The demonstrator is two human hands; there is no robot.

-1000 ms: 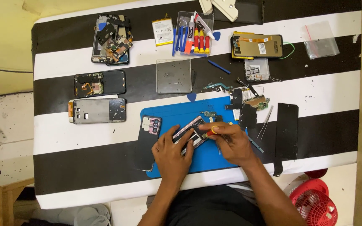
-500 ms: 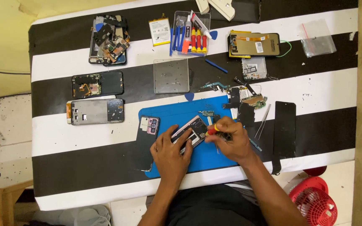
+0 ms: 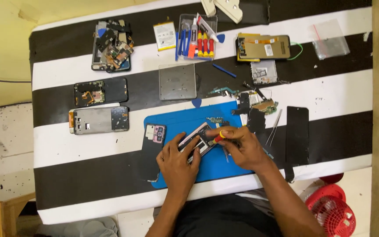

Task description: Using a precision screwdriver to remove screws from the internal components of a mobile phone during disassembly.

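Both hands on an opened phone at the middle of the blue mat.

Right hand [image 3: 246,151] grips a small red-and-yellow screwdriver [image 3: 218,138], tip down on the opened phone [image 3: 197,140], which lies just left of that hand. Left hand [image 3: 178,162] pins the phone's near edge, fingers curled over it. Blue mat [image 3: 176,123] sits on the black-and-white striped worktop [image 3: 66,145]. Camera cover piece [image 3: 155,133] just left of the phone; tweezers [image 3: 273,127] and a black panel [image 3: 297,135] to the right.

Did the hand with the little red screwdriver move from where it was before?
Yes. The right hand with the red screwdriver slid a little left along the blue mat, over the opened phone that the left hand steadies.
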